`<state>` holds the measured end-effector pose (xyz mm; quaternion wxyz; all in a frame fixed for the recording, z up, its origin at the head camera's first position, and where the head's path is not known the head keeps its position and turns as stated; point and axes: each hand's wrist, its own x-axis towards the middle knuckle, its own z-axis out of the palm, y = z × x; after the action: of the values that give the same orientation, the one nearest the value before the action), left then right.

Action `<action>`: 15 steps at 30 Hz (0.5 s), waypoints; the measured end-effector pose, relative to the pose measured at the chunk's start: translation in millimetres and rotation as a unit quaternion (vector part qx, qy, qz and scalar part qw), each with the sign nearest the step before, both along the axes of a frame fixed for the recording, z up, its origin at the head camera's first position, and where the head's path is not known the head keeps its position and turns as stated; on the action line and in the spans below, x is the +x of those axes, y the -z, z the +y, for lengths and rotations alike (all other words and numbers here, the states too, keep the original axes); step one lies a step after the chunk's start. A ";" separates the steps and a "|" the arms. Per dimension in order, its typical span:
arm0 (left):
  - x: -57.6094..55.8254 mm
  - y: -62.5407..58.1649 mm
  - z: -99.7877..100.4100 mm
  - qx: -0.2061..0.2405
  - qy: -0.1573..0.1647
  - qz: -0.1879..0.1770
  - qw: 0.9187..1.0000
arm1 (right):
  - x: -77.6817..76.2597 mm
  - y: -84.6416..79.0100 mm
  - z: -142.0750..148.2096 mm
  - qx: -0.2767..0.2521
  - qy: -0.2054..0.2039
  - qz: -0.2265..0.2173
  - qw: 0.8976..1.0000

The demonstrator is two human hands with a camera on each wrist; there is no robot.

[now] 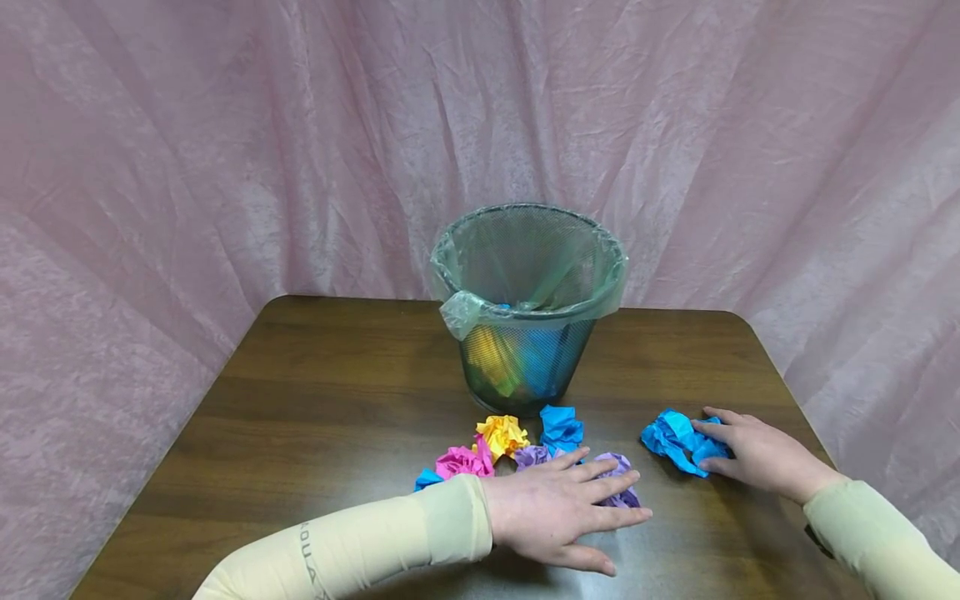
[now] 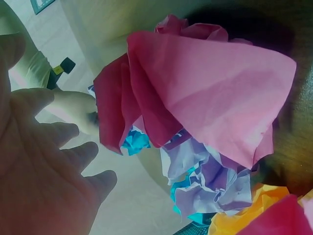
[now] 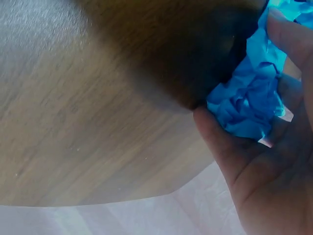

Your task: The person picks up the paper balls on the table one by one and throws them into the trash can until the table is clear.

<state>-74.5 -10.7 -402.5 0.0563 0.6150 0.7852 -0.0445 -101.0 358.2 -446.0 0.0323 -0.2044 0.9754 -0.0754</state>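
My left hand (image 1: 558,512) hovers with fingers spread, palm down, beside a heap of crumpled paper balls. Pink paper (image 1: 459,462), a yellow ball (image 1: 502,433), a blue ball (image 1: 561,428) and purple paper (image 1: 619,482) show around it, partly hidden by the hand and wrist. In the left wrist view, a large pink sheet (image 2: 215,88) lies close to the spread fingers, apart from them. Off to the right, my right hand (image 1: 772,458) grips a crumpled blue paper ball (image 1: 671,437) on the table; its thumb and fingers (image 3: 212,129) wrap the ball's sides.
A black mesh wastebasket (image 1: 573,358) with a clear plastic liner (image 1: 461,312) stands behind the paper heap. Yellow and blue paper shows through its mesh. The brown wooden table (image 1: 315,400) has rounded far corners, and a pink curtain (image 1: 360,150) hangs behind it.
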 end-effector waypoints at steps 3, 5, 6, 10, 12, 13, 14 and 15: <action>0.8 1.3 -0.7 0.002 -0.002 0.001 1.000 | -1.2 2.7 -1.6 0.001 0.009 0.007 1.000; 1.1 1.8 -0.5 0.001 -0.003 0.003 1.000 | -1.2 3.6 -2.8 -0.001 0.013 0.013 1.000; 1.2 2.0 -0.5 0.001 -0.003 0.002 1.000 | -1.1 3.9 -3.8 -0.003 0.014 0.016 1.000; 1.2 2.7 -0.6 0.002 -0.001 -0.001 1.000 | -1.0 4.5 -7.8 -0.008 0.008 0.032 0.999; 1.1 3.0 -0.6 0.001 -0.001 -0.006 1.000 | -1.0 4.7 -9.7 -0.007 0.003 0.041 0.999; 1.2 3.1 -0.6 0.001 0.000 -0.006 1.000 | -1.2 4.9 -10.2 -0.004 0.000 0.045 0.999; 1.3 3.3 -0.5 0.001 0.000 -0.007 1.000 | -0.9 5.3 -11.0 -0.003 -0.001 0.049 0.999; 1.4 3.5 -0.4 0.001 0.000 -0.007 1.000 | -0.8 5.5 -11.6 -0.002 -0.004 0.053 0.999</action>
<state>-73.0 -11.1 -405.9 0.0615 0.6157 0.7846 -0.0395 -101.8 346.6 -451.5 -0.0199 -0.2121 0.9748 -0.0664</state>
